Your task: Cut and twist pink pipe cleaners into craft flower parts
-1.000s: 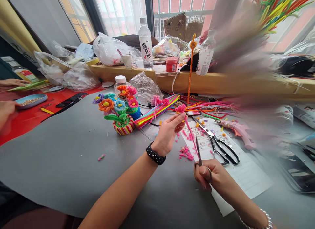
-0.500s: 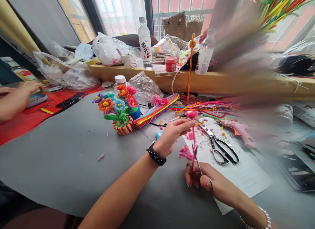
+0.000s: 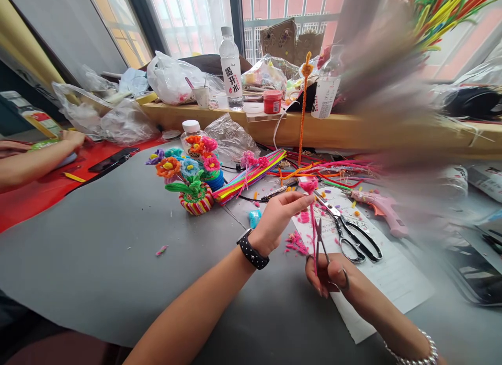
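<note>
Your right hand [image 3: 331, 276] grips the small scissors [image 3: 320, 239] by their loops, the blades just beside the pink stem [image 3: 313, 224], which looks uncut, with pink scraps [image 3: 296, 243] lying nearby. Your left hand [image 3: 270, 221] pinches that stem just under the pink flower [image 3: 309, 185], whose head seems formed; beyond, a striped pot [image 3: 198, 202] holds a bunch of made-up flowers.
</note>
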`<state>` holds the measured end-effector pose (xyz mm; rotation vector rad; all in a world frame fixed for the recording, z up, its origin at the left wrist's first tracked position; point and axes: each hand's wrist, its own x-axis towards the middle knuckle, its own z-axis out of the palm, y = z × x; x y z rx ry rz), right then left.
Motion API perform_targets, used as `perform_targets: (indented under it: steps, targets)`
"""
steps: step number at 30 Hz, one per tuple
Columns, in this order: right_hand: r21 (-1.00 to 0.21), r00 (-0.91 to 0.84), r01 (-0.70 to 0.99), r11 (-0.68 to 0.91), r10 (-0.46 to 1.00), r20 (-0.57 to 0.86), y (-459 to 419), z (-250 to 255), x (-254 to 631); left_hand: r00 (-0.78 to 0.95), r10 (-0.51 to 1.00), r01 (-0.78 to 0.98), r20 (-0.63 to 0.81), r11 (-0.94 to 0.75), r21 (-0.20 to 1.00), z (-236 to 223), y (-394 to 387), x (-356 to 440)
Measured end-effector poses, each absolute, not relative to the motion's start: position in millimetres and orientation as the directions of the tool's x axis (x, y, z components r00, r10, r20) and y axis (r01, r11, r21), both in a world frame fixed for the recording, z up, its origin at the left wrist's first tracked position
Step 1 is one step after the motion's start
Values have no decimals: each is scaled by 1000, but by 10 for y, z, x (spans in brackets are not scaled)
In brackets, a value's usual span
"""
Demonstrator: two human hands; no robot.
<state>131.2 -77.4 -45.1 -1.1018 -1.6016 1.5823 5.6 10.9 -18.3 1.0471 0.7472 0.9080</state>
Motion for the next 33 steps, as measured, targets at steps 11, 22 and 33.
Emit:
perform_targets:
  steps: [11,22,33]
  targets:
    - [-957,-514,289,25,848,-133,-799,-462,1303,415,904,-300,-106,246,922,-122,142,7]
    - [-976,-520,212,-58,839,-162,-797,-448,1279,439,891,-239,-118,243,940,-125,131,28]
    - [-988,-478,128,-83,868,-135,-793,-478,1295,409,908,-278,-94,222,934,-163,131,39]
